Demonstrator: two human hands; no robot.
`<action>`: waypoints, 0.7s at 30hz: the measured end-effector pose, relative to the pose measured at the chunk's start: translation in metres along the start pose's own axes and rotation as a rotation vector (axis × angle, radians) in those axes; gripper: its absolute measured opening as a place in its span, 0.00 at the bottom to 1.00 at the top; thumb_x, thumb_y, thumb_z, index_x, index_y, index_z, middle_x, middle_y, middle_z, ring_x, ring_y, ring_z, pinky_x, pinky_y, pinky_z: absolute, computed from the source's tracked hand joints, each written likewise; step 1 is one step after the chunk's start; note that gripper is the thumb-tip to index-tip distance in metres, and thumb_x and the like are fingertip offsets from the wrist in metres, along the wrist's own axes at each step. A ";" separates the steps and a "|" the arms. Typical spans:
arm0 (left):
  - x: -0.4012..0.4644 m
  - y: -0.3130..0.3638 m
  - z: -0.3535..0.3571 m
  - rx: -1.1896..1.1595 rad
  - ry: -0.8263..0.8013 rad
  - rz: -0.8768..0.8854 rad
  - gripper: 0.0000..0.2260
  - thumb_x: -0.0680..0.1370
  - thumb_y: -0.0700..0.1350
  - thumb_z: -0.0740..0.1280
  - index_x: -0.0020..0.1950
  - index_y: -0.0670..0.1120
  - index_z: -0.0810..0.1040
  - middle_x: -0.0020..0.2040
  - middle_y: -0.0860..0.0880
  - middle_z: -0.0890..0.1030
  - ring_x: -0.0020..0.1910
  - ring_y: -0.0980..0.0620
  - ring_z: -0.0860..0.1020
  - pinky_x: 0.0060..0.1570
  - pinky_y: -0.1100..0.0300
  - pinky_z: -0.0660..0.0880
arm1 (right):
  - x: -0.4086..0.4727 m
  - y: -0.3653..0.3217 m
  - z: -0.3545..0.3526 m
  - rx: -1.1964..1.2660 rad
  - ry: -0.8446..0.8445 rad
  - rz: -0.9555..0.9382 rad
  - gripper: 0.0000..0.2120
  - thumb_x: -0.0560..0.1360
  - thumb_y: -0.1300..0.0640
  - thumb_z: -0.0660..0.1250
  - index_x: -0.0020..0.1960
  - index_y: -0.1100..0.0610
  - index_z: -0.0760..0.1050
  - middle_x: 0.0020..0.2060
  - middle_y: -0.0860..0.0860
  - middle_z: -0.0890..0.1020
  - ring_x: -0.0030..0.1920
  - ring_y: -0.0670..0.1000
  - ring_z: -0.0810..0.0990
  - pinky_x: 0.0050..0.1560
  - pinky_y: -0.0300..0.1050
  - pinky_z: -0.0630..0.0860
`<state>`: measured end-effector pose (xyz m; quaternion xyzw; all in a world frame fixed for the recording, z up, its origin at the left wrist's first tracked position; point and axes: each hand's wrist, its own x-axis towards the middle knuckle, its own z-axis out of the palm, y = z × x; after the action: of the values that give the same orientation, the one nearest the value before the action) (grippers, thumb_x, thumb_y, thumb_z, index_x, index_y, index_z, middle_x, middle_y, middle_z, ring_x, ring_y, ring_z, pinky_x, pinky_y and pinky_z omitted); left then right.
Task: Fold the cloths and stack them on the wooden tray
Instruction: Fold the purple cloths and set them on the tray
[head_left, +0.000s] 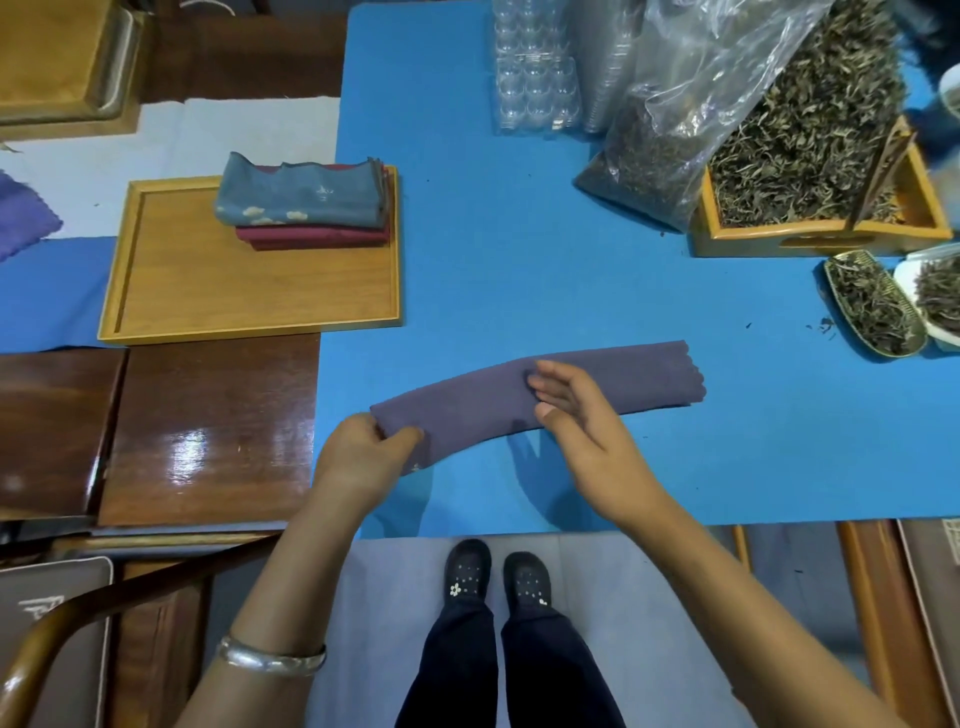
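Observation:
A purple cloth (478, 400) lies folded into a long narrow strip on the blue table (519, 270). My left hand (363, 457) pinches the strip's left end. Over the middle of the strip, my right hand (576, 410) rests with straight fingers on the fabric. The wooden tray (249, 296) sits at the left. On its far right corner is a stack of folded cloths: a blue cloth with white clouds (301, 195) on top of dark red cloths (311, 236).
Another purple cloth (23, 218) lies at the far left edge. At the back right stand a wooden box of dried leaves (821, 208), a plastic bag of leaves (691, 104), clear plastic cups (535, 67) and small dishes of leaves (872, 306). Dark wooden furniture (208, 431) is left of me.

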<state>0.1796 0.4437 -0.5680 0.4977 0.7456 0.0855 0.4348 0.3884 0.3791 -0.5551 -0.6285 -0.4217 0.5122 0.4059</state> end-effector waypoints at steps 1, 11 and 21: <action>-0.003 0.001 0.002 -0.005 -0.019 -0.008 0.13 0.69 0.51 0.72 0.35 0.43 0.74 0.31 0.48 0.76 0.34 0.45 0.75 0.33 0.57 0.69 | 0.001 0.002 0.004 -0.055 0.003 0.009 0.17 0.79 0.61 0.61 0.68 0.54 0.68 0.65 0.50 0.75 0.65 0.41 0.73 0.68 0.40 0.69; -0.040 0.064 0.012 -0.532 -0.300 0.196 0.07 0.76 0.43 0.67 0.47 0.38 0.76 0.41 0.42 0.80 0.42 0.48 0.78 0.45 0.48 0.78 | -0.007 0.000 0.012 -0.371 -0.020 -0.208 0.35 0.65 0.45 0.75 0.68 0.48 0.66 0.63 0.41 0.73 0.64 0.41 0.72 0.63 0.36 0.69; -0.036 0.100 0.047 -0.397 -0.400 0.371 0.14 0.81 0.50 0.58 0.42 0.49 0.80 0.35 0.54 0.82 0.35 0.58 0.78 0.39 0.66 0.74 | 0.000 -0.004 -0.027 0.036 0.434 -0.089 0.06 0.75 0.58 0.64 0.42 0.60 0.75 0.33 0.52 0.77 0.35 0.45 0.73 0.38 0.40 0.72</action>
<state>0.2851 0.4493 -0.5203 0.5376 0.5109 0.2074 0.6380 0.4143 0.3778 -0.5477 -0.6973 -0.3427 0.3540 0.5206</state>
